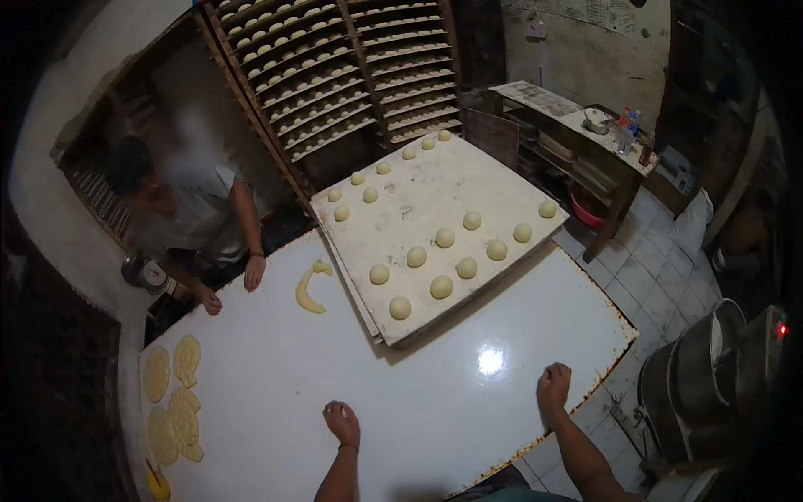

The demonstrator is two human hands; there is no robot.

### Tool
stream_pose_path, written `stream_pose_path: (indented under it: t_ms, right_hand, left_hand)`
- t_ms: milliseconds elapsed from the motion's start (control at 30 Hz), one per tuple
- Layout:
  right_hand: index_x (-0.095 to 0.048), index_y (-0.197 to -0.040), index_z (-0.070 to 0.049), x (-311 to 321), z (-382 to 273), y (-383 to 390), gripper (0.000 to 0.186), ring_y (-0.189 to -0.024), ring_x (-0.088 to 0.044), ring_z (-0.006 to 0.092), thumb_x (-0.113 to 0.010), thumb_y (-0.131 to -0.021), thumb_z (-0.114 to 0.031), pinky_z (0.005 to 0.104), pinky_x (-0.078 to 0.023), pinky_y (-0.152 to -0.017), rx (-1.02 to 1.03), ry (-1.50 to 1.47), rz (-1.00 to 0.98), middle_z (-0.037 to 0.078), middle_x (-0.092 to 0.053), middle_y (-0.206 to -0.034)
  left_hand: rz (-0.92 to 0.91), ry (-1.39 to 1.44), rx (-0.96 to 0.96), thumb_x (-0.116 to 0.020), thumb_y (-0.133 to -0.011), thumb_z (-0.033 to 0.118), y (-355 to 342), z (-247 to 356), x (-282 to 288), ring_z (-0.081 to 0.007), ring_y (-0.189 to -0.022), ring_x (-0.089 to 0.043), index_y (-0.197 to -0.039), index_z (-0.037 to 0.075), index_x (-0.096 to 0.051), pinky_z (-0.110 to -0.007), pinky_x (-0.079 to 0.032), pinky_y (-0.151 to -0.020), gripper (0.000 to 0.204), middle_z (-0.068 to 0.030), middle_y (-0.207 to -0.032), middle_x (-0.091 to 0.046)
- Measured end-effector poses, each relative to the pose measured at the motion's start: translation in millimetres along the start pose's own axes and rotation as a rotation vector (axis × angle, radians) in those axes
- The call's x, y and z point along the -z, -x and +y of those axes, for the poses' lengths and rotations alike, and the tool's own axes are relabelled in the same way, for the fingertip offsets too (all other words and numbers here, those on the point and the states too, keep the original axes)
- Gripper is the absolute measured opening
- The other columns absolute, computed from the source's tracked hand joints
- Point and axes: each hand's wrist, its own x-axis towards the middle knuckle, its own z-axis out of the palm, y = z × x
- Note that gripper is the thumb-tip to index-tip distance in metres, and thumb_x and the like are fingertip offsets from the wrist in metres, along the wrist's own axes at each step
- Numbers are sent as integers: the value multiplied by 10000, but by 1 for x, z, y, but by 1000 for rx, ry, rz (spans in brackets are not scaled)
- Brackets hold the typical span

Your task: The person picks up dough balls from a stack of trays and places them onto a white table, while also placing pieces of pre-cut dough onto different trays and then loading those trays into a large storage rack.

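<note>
My left hand (342, 423) rests on the white tabletop (418, 418) near its front, fingers curled down and closed. Whatever may lie under its palm is hidden. My right hand (554, 391) is likewise curled, close to the rusty right edge of the table; its palm side cannot be seen. Ahead of both hands, a floured board (410, 205) atop a stack carries several round dough balls (441, 287). Left of the board lies a curved strip of dough (309, 294), apart from my hands.
A co-worker (196, 209) stands at the left, both hands by the table edge. Flattened dough pieces (171, 422) and a yellow-handled tool (156, 480) lie front left. Behind stands a rack (347, 75) of filled trays. A side table (552, 109) and metal container (682, 389) stand right.
</note>
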Motion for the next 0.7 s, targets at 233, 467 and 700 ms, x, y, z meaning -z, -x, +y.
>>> stream_pose_path:
  t_ms: [233,467,700]
  right_hand:
    - [-560,-680,12,18,30,86,95,-831,-532,330,-601,-758,-26,445,-429,-795,305,182,-403,182,-571,-852]
    - [-584,-856,21,-3,-32,91,120,-969,-538,354,-618,-746,-12,414,-442,-855,123,-53,-143,192,-578,-939]
    - [-574,-951,8,39,64,31,173,-797,-603,218,-522,-896,-147,356,-528,-707,-903,-1631,-477,118,-592,-899]
  left_hand:
    - [-305,-113,-85,-594,-762,18,51,-38,59,-289,-819,-550,-724,2,-571,-409,-440,-814,46,-112,-854,-588]
    - [-205,-125,-436,-578,-784,33,77,-3,38,-344,-800,-510,-746,-14,-529,-455,-431,-728,78,-149,-796,-543]
    - [93,-221,183,-551,-833,20,16,4,16,-329,-923,-481,-839,-4,-536,-432,-398,-822,29,-145,-937,-540]
